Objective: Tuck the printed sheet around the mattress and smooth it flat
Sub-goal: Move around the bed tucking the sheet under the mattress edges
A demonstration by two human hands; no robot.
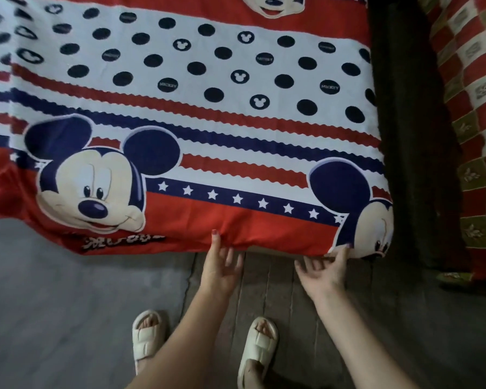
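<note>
The printed sheet [197, 113], red, white and navy with cartoon mouse faces, dots and stars, lies spread over the mattress and hides it. Its red front edge hangs over the near side, slightly rumpled at the hem. My left hand [222, 266] is palm up just below that hem, its thumb touching the red fabric and its fingers loose and spread. My right hand [321, 272] is also palm up near the front right corner, its thumb tip against the sheet's lower edge under a mouse face. Neither hand grips the cloth.
My feet in cream slippers [148, 335] stand on the floor in front of the bed. A grey mat [68, 304] covers the floor at left, and dark planks [278, 290] lie under my hands. A dark gap [404, 136] separates the bed from a red-and-green checked cloth [472, 122].
</note>
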